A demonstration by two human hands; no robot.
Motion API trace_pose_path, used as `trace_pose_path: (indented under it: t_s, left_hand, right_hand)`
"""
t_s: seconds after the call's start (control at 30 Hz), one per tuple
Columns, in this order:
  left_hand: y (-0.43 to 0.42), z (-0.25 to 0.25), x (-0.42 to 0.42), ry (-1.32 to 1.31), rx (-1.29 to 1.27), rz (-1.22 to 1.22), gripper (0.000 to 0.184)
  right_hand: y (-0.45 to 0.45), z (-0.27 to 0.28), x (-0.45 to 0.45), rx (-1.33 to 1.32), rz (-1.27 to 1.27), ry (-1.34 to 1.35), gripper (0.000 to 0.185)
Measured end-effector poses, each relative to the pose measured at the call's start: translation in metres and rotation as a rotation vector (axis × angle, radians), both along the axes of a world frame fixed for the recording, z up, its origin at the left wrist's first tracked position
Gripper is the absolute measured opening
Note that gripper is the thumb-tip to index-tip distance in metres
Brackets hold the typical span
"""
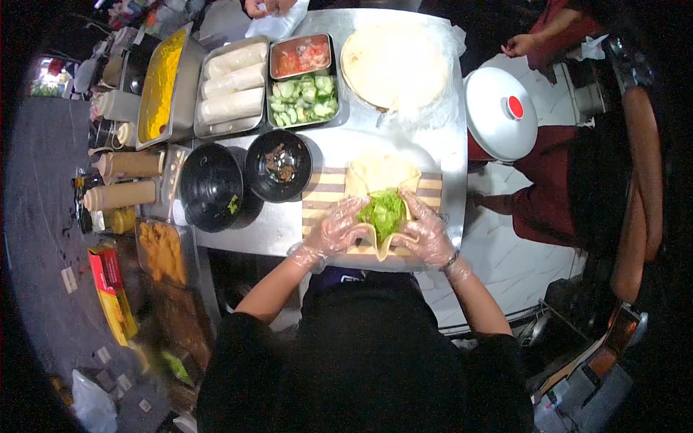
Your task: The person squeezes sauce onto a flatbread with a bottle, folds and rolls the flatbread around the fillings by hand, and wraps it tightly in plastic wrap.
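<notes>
A flatbread [381,172] lies on a striped board [316,193] at the table's front edge, its sides raised around green lettuce [384,211]. My left hand [336,229], in a clear plastic glove, is closed on the flatbread's left side. On the right side my right hand [427,229], gloved the same way, grips the other raised edge. The filling under the lettuce is hidden. Left of the board stand a black bowl with bits of dark food [279,166] and a larger black bowl [211,187] with a scrap of lettuce.
Behind are a stack of flatbreads [393,65], cucumber [303,99], tomato [300,58], rolled wraps [232,81] and a yellow-filled tray [160,86]. Sauce bottles [121,196] stand left. A white lid [501,114] is at the right. Other people's hands [517,46] show at the back and right.
</notes>
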State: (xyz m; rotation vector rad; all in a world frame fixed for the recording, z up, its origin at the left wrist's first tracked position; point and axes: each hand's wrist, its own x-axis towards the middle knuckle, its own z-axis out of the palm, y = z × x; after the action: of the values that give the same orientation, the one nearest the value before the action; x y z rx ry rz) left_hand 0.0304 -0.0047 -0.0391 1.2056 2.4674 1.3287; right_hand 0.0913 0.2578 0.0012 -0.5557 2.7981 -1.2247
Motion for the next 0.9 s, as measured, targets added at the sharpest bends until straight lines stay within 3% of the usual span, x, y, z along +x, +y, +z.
trace_pose_path:
  t_s: [0.1, 0.17, 0.27, 0.33, 0.4, 0.43, 0.5, 0.57, 0.67, 0.73, 0.83, 0.9]
  left_hand:
    - [0.000, -0.007, -0.011, 0.138, 0.087, -0.116, 0.032]
    - [-0.004, 0.014, -0.016, 0.141, -0.088, -0.239, 0.033]
    - [0.003, 0.031, -0.011, 0.118, -0.093, -0.183, 0.028]
    - [0.006, 0.037, -0.008, 0.090, -0.087, -0.146, 0.028]
    - [0.007, 0.039, -0.003, -0.226, -0.060, 0.002, 0.022]
    - [0.007, 0.039, -0.005, -0.229, -0.061, 0.001, 0.022]
    - [0.006, 0.039, -0.015, -0.515, -0.081, 0.023, 0.023]
    - [0.005, 0.032, -0.015, -0.512, -0.116, 0.029, 0.022]
    - [0.008, 0.029, -0.016, -0.306, -0.018, 0.033, 0.022]
    - [0.007, 0.033, -0.018, -0.085, -0.213, -0.047, 0.030]
    - [0.010, 0.028, -0.020, 0.041, -0.216, -0.122, 0.036]
    - [0.013, 0.031, -0.019, 0.012, -0.221, -0.124, 0.035]
  right_hand:
    - [0.001, 0.003, -0.006, 0.029, 0.065, 0.029, 0.030]
    - [0.001, -0.003, -0.003, 0.097, 0.076, 0.043, 0.027]
    - [-0.002, -0.002, 0.000, 0.228, 0.094, 0.069, 0.021]
    - [-0.004, 0.007, 0.000, -0.073, -0.020, -0.028, 0.022]
    - [-0.001, -0.004, 0.000, -0.189, -0.055, -0.060, 0.024]
    - [0.000, -0.007, -0.001, -0.305, -0.092, -0.092, 0.027]
    - [0.006, -0.006, -0.004, -0.305, -0.096, -0.090, 0.026]
    - [0.008, -0.003, -0.006, -0.285, -0.116, -0.190, 0.026]
    - [0.005, -0.004, -0.010, -0.185, -0.087, -0.053, 0.026]
    - [0.005, 0.001, -0.010, -0.124, -0.071, -0.001, 0.027]
    - [0.005, 0.006, -0.009, 0.008, 0.009, -0.064, 0.027]
    - [0.001, 0.009, -0.011, 0.133, 0.046, 0.067, 0.026]
